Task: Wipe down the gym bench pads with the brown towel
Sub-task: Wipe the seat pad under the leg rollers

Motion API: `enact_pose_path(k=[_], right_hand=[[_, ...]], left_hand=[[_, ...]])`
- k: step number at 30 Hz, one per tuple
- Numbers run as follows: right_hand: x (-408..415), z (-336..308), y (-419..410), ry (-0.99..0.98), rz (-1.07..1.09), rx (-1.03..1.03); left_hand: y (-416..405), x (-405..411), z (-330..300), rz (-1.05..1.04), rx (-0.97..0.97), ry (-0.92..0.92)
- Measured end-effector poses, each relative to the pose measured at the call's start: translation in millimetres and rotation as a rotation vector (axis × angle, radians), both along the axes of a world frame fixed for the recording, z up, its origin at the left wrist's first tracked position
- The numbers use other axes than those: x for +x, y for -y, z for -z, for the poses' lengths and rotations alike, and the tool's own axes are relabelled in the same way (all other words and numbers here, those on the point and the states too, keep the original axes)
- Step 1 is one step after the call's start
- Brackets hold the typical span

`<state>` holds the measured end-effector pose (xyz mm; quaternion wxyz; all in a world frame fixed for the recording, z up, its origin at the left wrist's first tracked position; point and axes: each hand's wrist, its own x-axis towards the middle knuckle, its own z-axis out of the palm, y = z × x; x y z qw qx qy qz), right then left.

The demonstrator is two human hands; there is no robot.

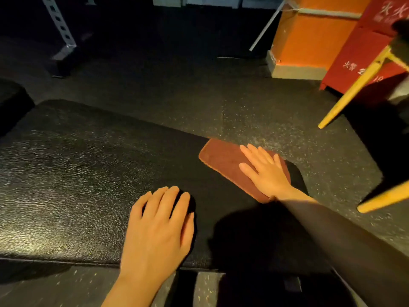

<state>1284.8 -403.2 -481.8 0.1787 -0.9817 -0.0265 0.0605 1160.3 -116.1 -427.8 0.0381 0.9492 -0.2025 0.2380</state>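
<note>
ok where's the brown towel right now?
In the head view the brown towel lies flat on the right end of the black bench pad, pressed under the right hand; the left hand rests on the pad nearer the camera.

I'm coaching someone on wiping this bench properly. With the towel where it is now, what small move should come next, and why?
Probably sweep the right hand, pressing flat on the brown towel, leftward along the bench pad. The towel sits at the pad's right end, and most of the pad stretches uncovered to the left. The left hand rests flat on the pad in that path, so it should likely lift away.
</note>
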Motion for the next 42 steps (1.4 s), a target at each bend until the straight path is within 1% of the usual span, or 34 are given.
enact_pose_path(k=[2, 4, 6, 8, 11, 13, 15, 19, 22, 27, 31, 34, 36, 39, 42], right_hand=[[-7.7, 12.3, 40.2, -0.052, 0.105, -0.026], [-16.2, 25.0, 63.9, -0.084, 0.189, -0.007], [-25.0, 33.2, 71.6, -0.054, 0.228, 0.031], [-36.2, 36.4, 70.2, -0.004, 0.214, 0.02], [-65.9, 38.3, 62.2, -0.063, 0.315, 0.018], [-95.2, 38.6, 56.4, 0.007, 0.318, 0.018], [-128.1, 37.3, 53.2, 0.052, 0.278, 0.031], [-194.1, 40.9, 39.0, -0.006, 0.288, 0.022], [-210.8, 41.6, 35.7, -0.01, 0.281, 0.021], [-179.1, 28.5, 44.2, -0.016, 0.226, -0.032], [-117.1, 26.7, 52.2, 0.0, 0.226, -0.041], [-64.1, 29.3, 52.7, -0.072, 0.27, -0.03], [-39.6, 25.6, 52.4, -0.086, 0.257, -0.004], [-25.2, 21.3, 52.4, -0.058, 0.271, 0.038], [-42.3, 22.7, 45.1, -0.059, 0.276, 0.011]], left_hand=[[1.5, -0.2, -0.1, -0.011, -0.016, 0.044], [3.2, -0.6, 0.7, -0.015, -0.015, 0.05], [4.0, -0.8, 0.9, -0.028, -0.025, 0.046], [3.6, -1.5, 1.2, -0.029, -0.025, 0.053], [4.0, -2.3, 1.6, -0.025, -0.035, 0.066], [4.4, -2.7, 2.1, -0.022, -0.037, 0.064], [3.2, -3.2, 3.0, -0.022, -0.035, 0.048], [2.6, -8.3, 5.1, -0.005, -0.039, 0.022], [7.2, -14.5, 8.8, -0.008, -0.034, 0.024], [11.7, -15.3, 15.6, -0.018, -0.013, 0.032], [14.1, -14.8, 18.0, 0.009, 0.016, 0.088], [14.5, -14.2, 18.9, 0.039, 0.046, 0.122], [13.3, -13.4, 19.1, 0.045, 0.058, 0.117], [12.3, -13.8, 19.5, 0.046, 0.061, 0.122], [11.0, -14.2, 19.7, 0.047, 0.048, 0.101]])
